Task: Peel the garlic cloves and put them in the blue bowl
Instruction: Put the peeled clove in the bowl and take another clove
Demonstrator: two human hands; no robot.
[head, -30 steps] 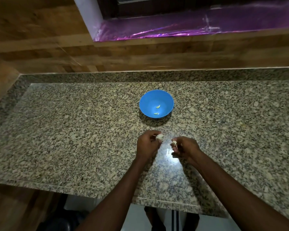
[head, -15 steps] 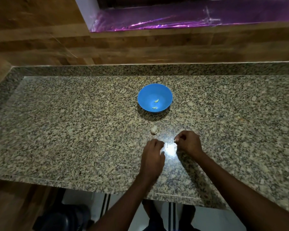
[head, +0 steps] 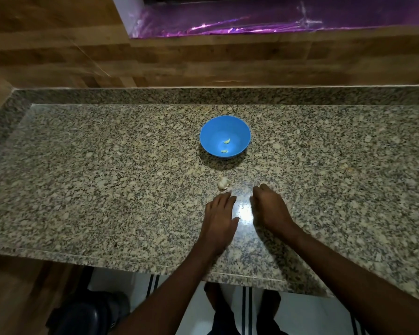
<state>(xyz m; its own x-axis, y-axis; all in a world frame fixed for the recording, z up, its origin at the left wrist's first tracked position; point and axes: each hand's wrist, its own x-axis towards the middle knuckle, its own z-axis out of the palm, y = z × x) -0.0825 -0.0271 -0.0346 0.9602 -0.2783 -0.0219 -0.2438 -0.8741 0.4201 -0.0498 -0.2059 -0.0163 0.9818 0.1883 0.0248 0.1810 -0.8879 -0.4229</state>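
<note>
Under your left hand [head: 219, 218], fingers lie flat and hold nothing; your right hand [head: 270, 209] is curled, contents unseen. Just beyond lies the garlic [head: 223, 183], near the blue bowl [head: 205, 134]: light, papery, likely slippery. Pinch its sides.

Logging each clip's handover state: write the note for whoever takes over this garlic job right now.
Left hand: flat on the granite counter, fingers straight, holding nothing.
Right hand: curled, knuckles up; whether it holds a clove cannot be seen.
Garlic piece: unpeeled, on the counter just beyond the left fingertips, nearer than the blue bowl.
Done: two peeled cloves lie in the bowl.
Left: peel the garlic on the counter and drop its cloves in the bowl.
</note>
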